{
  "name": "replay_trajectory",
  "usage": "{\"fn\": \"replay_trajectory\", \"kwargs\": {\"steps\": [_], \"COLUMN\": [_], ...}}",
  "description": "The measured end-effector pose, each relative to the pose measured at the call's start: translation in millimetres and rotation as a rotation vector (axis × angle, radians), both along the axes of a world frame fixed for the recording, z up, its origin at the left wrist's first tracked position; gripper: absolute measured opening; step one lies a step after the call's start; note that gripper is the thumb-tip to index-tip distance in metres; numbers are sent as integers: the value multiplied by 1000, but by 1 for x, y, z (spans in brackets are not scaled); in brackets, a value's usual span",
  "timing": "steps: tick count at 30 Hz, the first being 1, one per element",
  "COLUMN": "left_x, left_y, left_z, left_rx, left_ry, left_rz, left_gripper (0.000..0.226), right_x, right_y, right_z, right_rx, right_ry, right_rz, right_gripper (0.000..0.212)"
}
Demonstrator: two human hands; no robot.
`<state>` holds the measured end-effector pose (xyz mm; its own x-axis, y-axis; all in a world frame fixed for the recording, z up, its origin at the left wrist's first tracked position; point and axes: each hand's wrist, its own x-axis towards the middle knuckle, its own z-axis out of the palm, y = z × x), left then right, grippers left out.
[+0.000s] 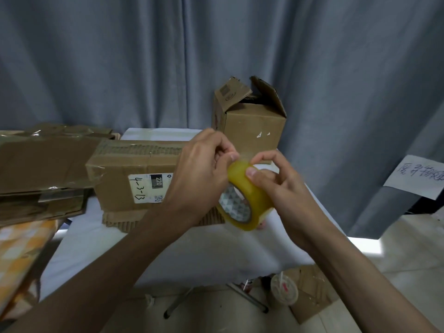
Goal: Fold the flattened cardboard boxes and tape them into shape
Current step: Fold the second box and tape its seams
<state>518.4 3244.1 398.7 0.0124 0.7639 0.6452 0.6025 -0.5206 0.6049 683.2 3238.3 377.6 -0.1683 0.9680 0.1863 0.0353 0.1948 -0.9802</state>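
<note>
Both hands are raised over the white table (101,239) and hold the yellowish tape roll (245,200) between them: the right hand (286,191) grips the roll with curled fingers and thumb on its outer face, while the left hand (204,171) pinches at the top edge of the roll. Just behind the left hand lies a folded cardboard box (134,179) with a white label, a stack of flattened boxes (43,169) is at the left, and an upright box (249,116) with open flaps stands at the far edge.

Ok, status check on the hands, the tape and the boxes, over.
Both hands on the tape roll: left hand picking at its edge, right hand holding it. Labelled box lies folded on the table, open box behind. Nothing in the way.
</note>
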Motion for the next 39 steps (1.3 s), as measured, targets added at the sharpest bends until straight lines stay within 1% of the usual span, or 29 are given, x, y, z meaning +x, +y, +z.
{"fn": "replay_trajectory", "kwargs": {"steps": [2,4,7,9,12,14,16,17,19,21,23,24,25,27,29,32,35,37,39], "left_x": [3,7,8,6,7,11,13,13,11,3,-9,-15,-21,-27,-30,-37,-48,-56,-65], "left_y": [-5,-8,-7,-1,10,13,14,14,16,21,30,34,38,41,41,42,42,40,35], "left_z": [3,5,7,5,-7,-14,-19,-21,-24,-24,-28,-30,-34,-42,-48,-48,-40,-29,-21], "left_rx": [30,54,70,16,-117,-138,-121,-120,-129,-73,-58,-94,-134,-147,-97,-41,-51,-48,-40], "left_ry": [-16,5,12,-9,0,62,175,239,346,423,539,589,624,656,638,589,535,514,552], "left_rz": [-6,-15,-22,-8,7,2,15,36,111,156,117,93,77,64,75,36,-36,-125,-227], "left_gripper": [12,12,10,9,9,10,4,10,34,44,48,51,54,55,46,38,38,39,40], "right_x": [1,4,11,13,9,7,7,9,12,17,24,27,29,30,32,38,45,45,42], "right_y": [2,4,4,2,-2,-1,2,4,9,18,30,35,40,47,53,59,66,69,74], "right_z": [4,6,9,9,7,4,2,2,1,-1,-7,-12,-17,-30,-41,-53,-59,-57,-53], "right_rx": [57,98,132,166,268,293,325,371,476,522,479,451,427,387,322,241,163,86,62], "right_ry": [-50,-123,-214,-252,-358,-385,-421,-465,-562,-631,-699,-765,-854,-1018,-1111,-1166,-1185,-1232,-1264], "right_rz": [-17,-44,-71,-84,-102,-108,-126,-138,-166,-216,-267,-291,-318,-362,-378,-377,-322,-274,-266], "right_gripper": [9,11,8,10,11,13,14,14,16,20,36,44,47,43,38,38,37,38,34]}}
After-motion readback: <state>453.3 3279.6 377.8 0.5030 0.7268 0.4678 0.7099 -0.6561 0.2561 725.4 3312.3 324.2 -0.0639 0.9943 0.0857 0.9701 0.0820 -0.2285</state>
